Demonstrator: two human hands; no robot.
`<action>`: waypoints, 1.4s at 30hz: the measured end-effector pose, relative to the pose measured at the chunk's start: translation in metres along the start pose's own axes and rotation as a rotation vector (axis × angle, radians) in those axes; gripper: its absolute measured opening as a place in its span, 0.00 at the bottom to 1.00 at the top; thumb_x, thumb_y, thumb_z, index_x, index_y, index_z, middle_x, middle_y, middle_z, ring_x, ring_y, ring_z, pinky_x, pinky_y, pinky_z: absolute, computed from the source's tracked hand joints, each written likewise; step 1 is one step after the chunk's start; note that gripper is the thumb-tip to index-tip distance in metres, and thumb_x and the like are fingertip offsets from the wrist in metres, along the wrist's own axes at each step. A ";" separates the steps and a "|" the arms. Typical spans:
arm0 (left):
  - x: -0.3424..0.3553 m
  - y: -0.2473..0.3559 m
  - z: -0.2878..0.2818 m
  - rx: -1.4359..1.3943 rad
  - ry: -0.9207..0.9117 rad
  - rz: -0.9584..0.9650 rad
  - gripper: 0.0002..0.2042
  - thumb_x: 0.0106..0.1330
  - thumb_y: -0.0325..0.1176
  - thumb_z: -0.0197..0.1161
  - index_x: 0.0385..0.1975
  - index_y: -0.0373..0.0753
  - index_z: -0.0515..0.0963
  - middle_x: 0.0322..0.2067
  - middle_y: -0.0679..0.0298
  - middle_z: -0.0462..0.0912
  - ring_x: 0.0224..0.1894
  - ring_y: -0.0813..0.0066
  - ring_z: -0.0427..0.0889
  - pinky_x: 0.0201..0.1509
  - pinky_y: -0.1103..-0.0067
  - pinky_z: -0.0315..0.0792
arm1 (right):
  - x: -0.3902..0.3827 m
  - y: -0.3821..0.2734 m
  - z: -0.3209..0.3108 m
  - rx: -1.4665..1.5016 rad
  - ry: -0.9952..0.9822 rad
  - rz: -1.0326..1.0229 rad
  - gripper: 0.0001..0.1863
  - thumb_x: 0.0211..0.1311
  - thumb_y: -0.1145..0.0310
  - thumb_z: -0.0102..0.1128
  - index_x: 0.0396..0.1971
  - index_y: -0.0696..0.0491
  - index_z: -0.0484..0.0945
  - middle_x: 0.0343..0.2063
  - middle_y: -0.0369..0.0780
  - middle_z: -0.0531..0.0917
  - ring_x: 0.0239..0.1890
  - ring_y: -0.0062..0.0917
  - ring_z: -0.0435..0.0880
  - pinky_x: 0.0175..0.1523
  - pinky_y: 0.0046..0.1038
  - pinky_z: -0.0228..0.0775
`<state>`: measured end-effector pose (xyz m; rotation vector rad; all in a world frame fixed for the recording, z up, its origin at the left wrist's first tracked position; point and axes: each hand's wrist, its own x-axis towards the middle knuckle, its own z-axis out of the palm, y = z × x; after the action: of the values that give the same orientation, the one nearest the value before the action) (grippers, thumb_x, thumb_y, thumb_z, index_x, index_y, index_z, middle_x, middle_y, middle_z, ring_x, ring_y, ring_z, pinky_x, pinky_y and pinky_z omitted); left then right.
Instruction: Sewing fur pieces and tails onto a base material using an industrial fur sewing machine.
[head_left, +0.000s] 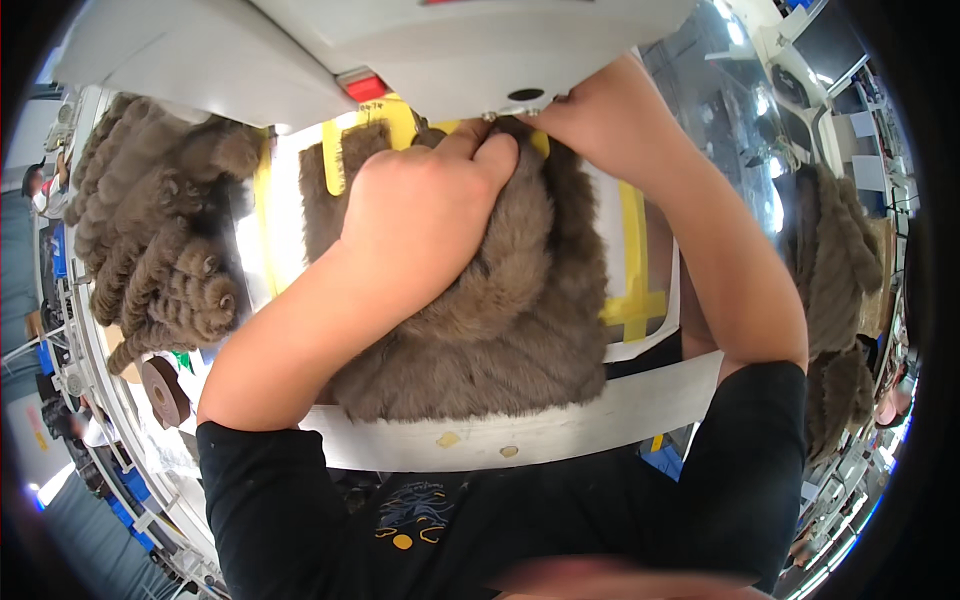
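Observation:
A brown plush fabric piece (470,370) lies on the work surface under the white head of a sewing machine (480,60), with one part folded up over the rest. My left hand (425,195) is closed, its thumb and forefinger pinching the fold close to the machine. Beyond the fold, my right hand (605,125) reaches to the same plush, its thumb pressed at the edge below the machine head. Some right fingers are hidden by the machine, and so is the spot where the plush passes under it.
Rolled brown plush pieces (165,220) are heaped at the left, with more plush (835,250) at the far right. A brown tape roll (165,390) stands at the lower left. Yellow tape (635,260) marks the surface. A white strip (520,440) edges the table before me.

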<state>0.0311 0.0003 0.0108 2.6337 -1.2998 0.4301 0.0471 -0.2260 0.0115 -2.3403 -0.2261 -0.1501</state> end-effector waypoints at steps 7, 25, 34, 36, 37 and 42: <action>-0.004 0.006 -0.005 -0.032 -0.143 -0.087 0.14 0.65 0.26 0.58 0.50 0.37 0.75 0.49 0.57 0.87 0.32 0.64 0.89 0.30 0.72 0.82 | -0.038 -0.024 -0.022 -0.041 -0.273 -0.294 0.11 0.62 0.73 0.61 0.42 0.59 0.84 0.46 0.44 0.88 0.47 0.45 0.87 0.50 0.39 0.81; -0.005 0.003 -0.005 -0.033 -0.086 -0.076 0.09 0.60 0.29 0.63 0.40 0.40 0.78 0.40 0.61 0.87 0.28 0.67 0.88 0.26 0.73 0.79 | -0.048 -0.048 -0.006 -0.542 -0.255 -0.283 0.13 0.63 0.75 0.55 0.46 0.55 0.81 0.45 0.38 0.86 0.37 0.35 0.89 0.35 0.34 0.81; -0.006 0.003 -0.005 -0.015 -0.047 -0.050 0.09 0.57 0.29 0.63 0.38 0.39 0.79 0.40 0.61 0.87 0.29 0.68 0.88 0.28 0.74 0.79 | -0.046 -0.052 -0.008 -0.532 -0.267 -0.290 0.13 0.62 0.76 0.56 0.46 0.55 0.80 0.42 0.38 0.85 0.37 0.35 0.89 0.34 0.35 0.80; -0.005 0.002 -0.006 -0.037 -0.055 -0.051 0.09 0.57 0.29 0.63 0.38 0.39 0.80 0.38 0.62 0.86 0.28 0.67 0.87 0.28 0.74 0.79 | -0.046 -0.052 -0.008 -0.525 -0.248 -0.284 0.13 0.61 0.77 0.56 0.46 0.55 0.80 0.42 0.38 0.85 0.37 0.36 0.88 0.35 0.35 0.80; -0.005 0.001 -0.006 -0.037 -0.056 -0.051 0.09 0.57 0.29 0.63 0.38 0.39 0.80 0.38 0.62 0.86 0.28 0.67 0.87 0.28 0.74 0.79 | -0.046 -0.052 -0.007 -0.524 -0.248 -0.283 0.13 0.61 0.77 0.56 0.46 0.55 0.80 0.42 0.38 0.85 0.37 0.36 0.88 0.35 0.35 0.80; -0.007 0.000 -0.001 -0.060 -0.044 -0.057 0.09 0.57 0.29 0.63 0.38 0.38 0.80 0.37 0.63 0.85 0.28 0.68 0.86 0.29 0.73 0.78 | -0.043 -0.049 -0.006 -0.497 -0.247 -0.267 0.11 0.61 0.76 0.56 0.43 0.54 0.80 0.39 0.38 0.85 0.34 0.38 0.88 0.33 0.38 0.79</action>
<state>0.0267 0.0056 0.0097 2.6371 -1.2269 0.3217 -0.0055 -0.2010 0.0420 -2.8134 -0.6920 -0.0478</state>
